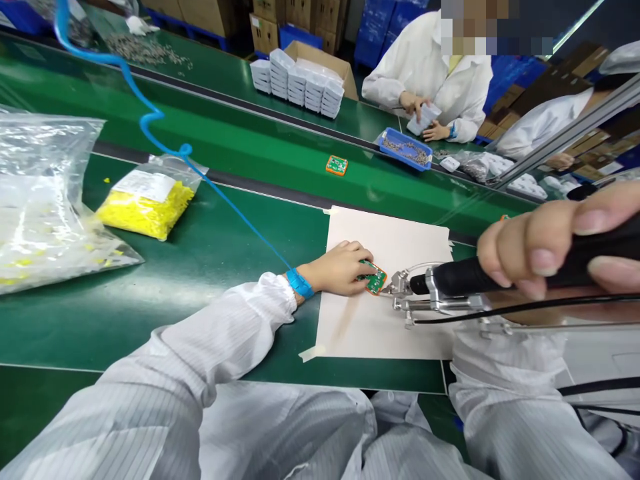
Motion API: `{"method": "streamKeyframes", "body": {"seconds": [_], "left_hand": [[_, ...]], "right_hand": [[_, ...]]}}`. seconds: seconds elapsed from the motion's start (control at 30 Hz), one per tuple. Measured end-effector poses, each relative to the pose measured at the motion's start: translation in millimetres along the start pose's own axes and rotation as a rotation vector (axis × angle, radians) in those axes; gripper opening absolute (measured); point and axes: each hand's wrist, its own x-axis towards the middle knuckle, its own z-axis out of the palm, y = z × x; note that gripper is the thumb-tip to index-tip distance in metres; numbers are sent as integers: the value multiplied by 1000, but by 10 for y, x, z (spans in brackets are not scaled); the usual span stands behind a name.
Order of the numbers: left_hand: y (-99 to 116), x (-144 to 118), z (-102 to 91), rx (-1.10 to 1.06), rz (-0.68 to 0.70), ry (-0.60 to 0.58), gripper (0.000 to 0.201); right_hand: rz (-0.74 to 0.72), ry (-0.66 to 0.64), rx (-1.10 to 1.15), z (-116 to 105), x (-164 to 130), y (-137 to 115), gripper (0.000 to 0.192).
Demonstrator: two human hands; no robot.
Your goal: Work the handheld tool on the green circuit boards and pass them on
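I see my left hand (340, 268) lying flat on the one sheet of beige paper (395, 240) taped at the near edge of the green tabletop (215, 253), its fingers pressed down together on one small green circuit board with an orange rim (374, 277), which sits near the middle of that paper. One blue wrist strap (299, 283) circles that wrist, with one blue coiled cord (150, 120) running off to the far left corner. My right hand (555, 243) is close to the camera on the right, fingers wrapped tight around the black grip of one powered hand tool (465, 280); its metal head (400, 283) sits just beside the board, and I cannot tell whether they touch. A second orange-rimmed board (337, 165) lies alone on the middle strip of the tabletop, well apart from mine. At the left edge I count two clear bags: one holding yellow parts (147, 207), one large and mostly clear (40, 200). Along the far side sit one cardboard box of stacked white trays (300, 81) and one blue bin of small metal parts (406, 148). One co-worker in a white coat (435, 73) holds a white tray there with both hands
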Motion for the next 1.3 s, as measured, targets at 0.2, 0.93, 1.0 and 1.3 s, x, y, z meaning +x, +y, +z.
{"method": "streamKeyframes", "body": {"seconds": [0.2, 0.93, 1.0, 1.3], "left_hand": [[-6, 4, 21, 17, -7, 14, 37], [-33, 4, 7, -5, -24, -10, 38], [-38, 3, 12, -8, -20, -5, 37], [-47, 14, 28, -17, -25, -7, 38]], "right_hand": [[-35, -320, 37, 255, 117, 33, 19], [-46, -297, -10, 282, 50, 59, 19], [6, -283, -45, 248, 50, 31, 18], [-34, -319, -19, 252, 113, 28, 16]]}}
